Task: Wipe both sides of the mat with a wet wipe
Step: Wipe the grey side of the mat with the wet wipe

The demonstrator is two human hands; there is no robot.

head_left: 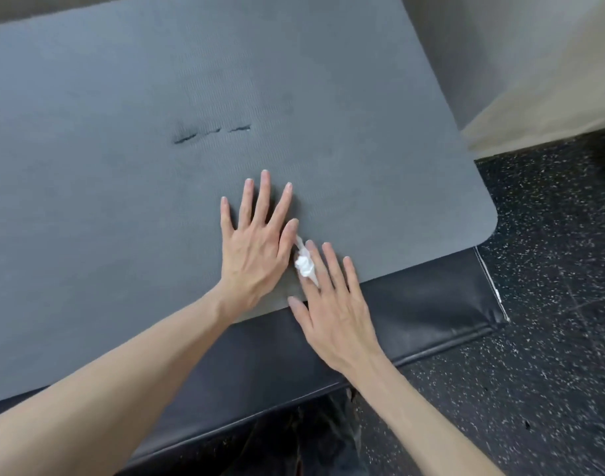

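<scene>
The right hand [332, 304] lies nearest, at five o'clock of centre, fingers straight over the crumpled wet wipe [304, 264] on the grey mat [122, 201]. Just beside it at ten o'clock, the left hand [256, 245] presses flat, fingers spread. Three small tears [210, 132] mark the mat towards twelve o'clock.

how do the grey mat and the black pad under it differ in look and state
The grey mat looks matte and finely ribbed; the black pad looks smooth and slightly glossy, with a stitched edge. The grey mat lies on top and has short torn slits near its middle; the black pad sits beneath, showing only along the near edge. Both hands rest on the grey mat, not the black pad. Both lie flat.
</scene>
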